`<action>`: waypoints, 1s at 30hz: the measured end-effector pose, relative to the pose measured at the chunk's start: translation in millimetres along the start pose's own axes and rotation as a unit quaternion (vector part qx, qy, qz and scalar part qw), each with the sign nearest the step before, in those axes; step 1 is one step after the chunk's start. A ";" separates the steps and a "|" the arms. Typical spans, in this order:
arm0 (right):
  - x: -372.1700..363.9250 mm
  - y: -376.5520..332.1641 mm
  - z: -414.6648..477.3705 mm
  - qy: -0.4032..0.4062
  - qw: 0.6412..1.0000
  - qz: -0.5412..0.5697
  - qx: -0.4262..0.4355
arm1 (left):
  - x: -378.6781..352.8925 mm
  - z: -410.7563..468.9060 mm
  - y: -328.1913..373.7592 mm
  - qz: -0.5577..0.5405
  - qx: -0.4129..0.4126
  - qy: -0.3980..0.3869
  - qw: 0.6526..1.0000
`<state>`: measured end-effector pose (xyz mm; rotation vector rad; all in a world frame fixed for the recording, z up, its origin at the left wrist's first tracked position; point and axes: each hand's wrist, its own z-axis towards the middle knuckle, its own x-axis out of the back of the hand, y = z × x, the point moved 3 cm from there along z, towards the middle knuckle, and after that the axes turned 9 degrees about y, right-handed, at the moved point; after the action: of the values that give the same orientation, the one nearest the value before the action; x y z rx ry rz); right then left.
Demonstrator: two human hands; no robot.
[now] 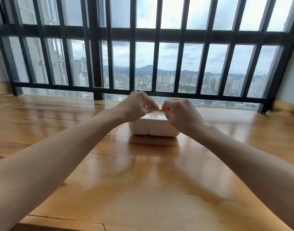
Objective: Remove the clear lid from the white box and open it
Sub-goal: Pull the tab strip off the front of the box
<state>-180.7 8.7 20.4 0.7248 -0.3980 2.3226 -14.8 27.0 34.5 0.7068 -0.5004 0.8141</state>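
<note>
The thin, clear, rigid plastic lid (153,115) sits on the small white rounded plastic box (153,129), likely light and slippery. Left hand (136,105) and right hand (181,114) pinch its far edge between them; grip there.

White box (153,128) top and far side behind both hands, contents unseen.

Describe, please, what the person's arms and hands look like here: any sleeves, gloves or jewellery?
Both forearms are bare up to the frame's edge, with no sleeve in view. The left hand and right hand wear no gloves. No watch, bracelet or ring shows on either wrist or on the visible fingers, and no markings can be seen.
</note>
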 end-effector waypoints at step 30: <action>-18.7 -10.3 -71.5 -0.093 0.992 0.082 -0.036 | -27.7 -81.7 -9.6 0.051 -0.057 -0.045 0.996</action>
<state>-190.0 39.4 -47.0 0.9076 -0.6438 2.3868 -12.6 69.0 -41.4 0.6176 -0.6639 0.8439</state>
